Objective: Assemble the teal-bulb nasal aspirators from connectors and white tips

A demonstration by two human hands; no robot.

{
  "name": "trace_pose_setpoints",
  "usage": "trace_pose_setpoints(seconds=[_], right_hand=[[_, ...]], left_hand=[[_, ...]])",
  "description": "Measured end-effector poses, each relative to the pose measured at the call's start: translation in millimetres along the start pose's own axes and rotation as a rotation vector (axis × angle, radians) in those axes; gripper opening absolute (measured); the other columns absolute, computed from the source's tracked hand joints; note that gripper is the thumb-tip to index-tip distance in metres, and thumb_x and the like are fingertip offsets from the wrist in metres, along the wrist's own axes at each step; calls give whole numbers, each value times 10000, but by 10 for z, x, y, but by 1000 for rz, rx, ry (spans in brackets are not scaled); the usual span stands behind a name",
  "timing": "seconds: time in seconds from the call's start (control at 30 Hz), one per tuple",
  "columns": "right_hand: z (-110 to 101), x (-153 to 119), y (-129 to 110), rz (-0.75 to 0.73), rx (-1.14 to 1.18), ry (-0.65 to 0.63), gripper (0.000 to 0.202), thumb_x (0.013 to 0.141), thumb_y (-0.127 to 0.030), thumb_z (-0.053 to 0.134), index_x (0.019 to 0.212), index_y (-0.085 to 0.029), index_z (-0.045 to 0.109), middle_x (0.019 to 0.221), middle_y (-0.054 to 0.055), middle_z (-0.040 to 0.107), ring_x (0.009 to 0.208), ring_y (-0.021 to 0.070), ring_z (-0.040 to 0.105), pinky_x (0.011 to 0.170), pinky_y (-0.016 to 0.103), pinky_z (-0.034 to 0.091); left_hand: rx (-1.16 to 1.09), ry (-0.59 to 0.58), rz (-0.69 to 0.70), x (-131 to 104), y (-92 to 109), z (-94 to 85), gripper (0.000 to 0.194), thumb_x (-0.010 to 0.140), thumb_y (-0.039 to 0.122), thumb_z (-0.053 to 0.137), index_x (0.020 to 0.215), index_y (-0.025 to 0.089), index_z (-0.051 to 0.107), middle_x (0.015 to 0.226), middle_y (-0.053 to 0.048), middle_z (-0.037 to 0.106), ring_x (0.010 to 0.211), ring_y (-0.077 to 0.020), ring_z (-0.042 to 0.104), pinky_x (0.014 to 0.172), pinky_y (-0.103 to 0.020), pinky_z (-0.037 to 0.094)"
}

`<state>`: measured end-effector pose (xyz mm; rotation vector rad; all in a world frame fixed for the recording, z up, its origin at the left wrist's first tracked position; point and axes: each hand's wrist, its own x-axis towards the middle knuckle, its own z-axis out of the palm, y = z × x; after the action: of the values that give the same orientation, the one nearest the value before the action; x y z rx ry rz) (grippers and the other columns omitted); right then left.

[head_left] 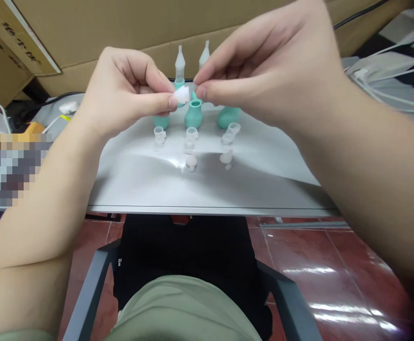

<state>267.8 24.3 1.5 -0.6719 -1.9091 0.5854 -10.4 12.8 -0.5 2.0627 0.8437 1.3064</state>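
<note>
My left hand [132, 92] is closed in a pinch on a small white translucent plastic piece [182, 94]. Just right of that piece, my right hand [260, 66] has its thumb and forefinger pressed together. A bit of teal shows at these fingertips, but I cannot tell whether it is held or stands behind. Below the hands stands an open-necked teal rubber bulb [193, 116], with a second teal bulb [161, 123] partly hidden on the left and a third teal bulb [228, 117] on the right. Farther back rises a teal bulb with a white pointed nozzle [180, 59].
Clear plastic connectors [159, 134] stand in a row before the bulbs. Nearer lie two small whitish pieces, a left one [191, 161] and a right one [226, 157]. Another white nozzle [204, 57] shows behind my right hand. Cardboard [86, 28] backs the grey table [207, 192]; cables [370, 85] lie right.
</note>
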Motion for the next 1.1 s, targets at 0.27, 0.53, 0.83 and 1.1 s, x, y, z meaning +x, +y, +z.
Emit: trace_pose_setpoints(seconds=[0.27, 0.53, 0.83, 1.1], right_hand=[[159, -110, 257, 7, 227, 74, 184, 934, -126, 1090, 943, -293, 1013, 928, 0, 933, 852, 204, 878, 801, 351, 746], [192, -169, 267, 77, 276, 112, 269, 861, -256, 1253, 912, -367, 1014, 948, 41, 937, 857, 261, 869, 825, 406, 800], [257, -176, 130, 211, 408, 150, 326, 988, 35, 930, 910, -270, 1013, 924, -7, 921, 886, 183, 908, 909, 335, 814], [256, -119, 182, 255, 588, 42, 335, 981, 62, 1010, 859, -246, 962, 846, 9, 881, 766, 134, 862, 773, 211, 763]], left_hand=[[-158, 51, 5, 2, -236, 114, 394, 814, 515, 1274, 981, 288, 999, 931, -109, 929, 840, -365, 935, 769, -555, 816], [-208, 49, -32, -28, -160, 189, 221, 845, 282, 1200, 955, 289, 1008, 890, -44, 924, 805, -311, 922, 791, -505, 799], [-225, 68, -10, 3, -252, 185, 238, 799, 243, 1199, 957, 279, 1025, 904, -57, 935, 807, -312, 930, 787, -495, 809], [-214, 46, -15, -46, -169, 209, 193, 841, 230, 1155, 1007, 273, 1067, 971, -85, 956, 889, -379, 967, 933, -669, 837]])
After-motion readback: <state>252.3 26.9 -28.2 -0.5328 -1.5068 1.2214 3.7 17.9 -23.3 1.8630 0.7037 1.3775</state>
